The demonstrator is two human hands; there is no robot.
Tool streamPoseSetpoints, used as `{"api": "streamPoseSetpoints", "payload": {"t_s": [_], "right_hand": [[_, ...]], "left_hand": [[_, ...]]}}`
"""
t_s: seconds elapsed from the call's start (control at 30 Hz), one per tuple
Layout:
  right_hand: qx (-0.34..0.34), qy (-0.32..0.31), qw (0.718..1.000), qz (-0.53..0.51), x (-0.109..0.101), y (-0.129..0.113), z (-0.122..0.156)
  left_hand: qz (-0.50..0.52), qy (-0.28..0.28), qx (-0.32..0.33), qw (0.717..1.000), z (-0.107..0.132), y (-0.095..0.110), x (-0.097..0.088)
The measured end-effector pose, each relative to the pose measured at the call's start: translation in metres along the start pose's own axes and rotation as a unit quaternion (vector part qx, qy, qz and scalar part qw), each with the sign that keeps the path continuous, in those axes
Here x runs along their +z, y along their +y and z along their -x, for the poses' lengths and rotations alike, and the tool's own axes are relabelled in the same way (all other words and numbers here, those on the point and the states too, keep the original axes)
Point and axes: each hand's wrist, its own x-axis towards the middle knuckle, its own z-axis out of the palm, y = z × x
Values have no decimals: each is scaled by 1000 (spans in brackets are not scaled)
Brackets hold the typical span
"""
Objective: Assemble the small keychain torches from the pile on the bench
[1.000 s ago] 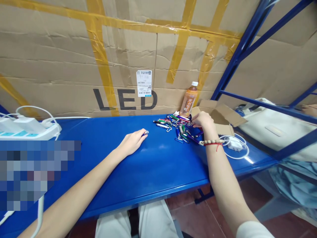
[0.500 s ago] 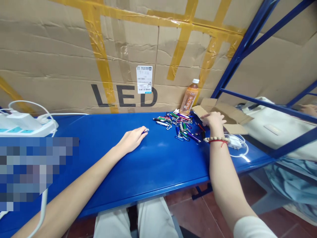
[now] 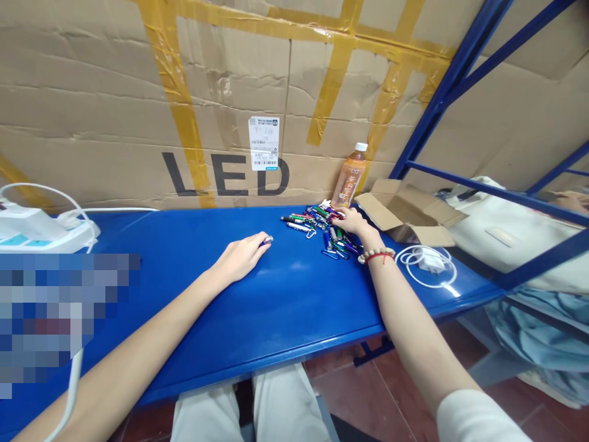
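1. Light-coloured trousers (image 3: 289,408) show beneath the front edge of a glossy blue table (image 3: 271,313), where a person sits with both forearms stretched forward.

2. The left hand (image 3: 240,256) rests on the tabletop, its fingers closed around a silver-tipped piece (image 3: 267,240) that pokes out past the thumb, well apart from the heap to its right.

3. A white charger (image 3: 431,260) lies at the table's right side, beside its looped cable.

4. The right hand (image 3: 353,221), a beaded bracelet (image 3: 378,254) and red cord at its wrist, reaches into a pile of small metallic cylinders (image 3: 317,216) (blue, green, red, silver and black, several with carabiner clips). Its fingertips are among the pieces; whether they grip one cannot be told.

5. A white power strip (image 3: 69,238) sits at the far left of the table.

6. An open cardboard box (image 3: 407,209), flaps spread, stands just right of the pile, near a white bag (image 3: 501,242) behind the blue frame.

7. An amber drink bottle (image 3: 350,179) with a white cap stands behind the pile, before a large taped carton (image 3: 257,80) lettered "LED".
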Motion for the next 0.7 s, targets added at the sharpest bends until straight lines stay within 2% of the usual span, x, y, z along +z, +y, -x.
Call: {"api": "streamPoseSetpoints", "payload": {"t_s": [0.13,0.47,0.57,0.7], "right_hand": [[37,4,999,11,-1,5,0],[143,78,987,7,-12,12,7],[142,87,986,-5,-13,12,6],[105,105,989,-24,-14,12,4]], "left_hand": [[9,2,4,1000,0,-2,2],[8,10,20,1000,0,-4,3],[-4,17,36,999,-1,-5,4],[-14,16,43,999,-2,-8,6]]}}
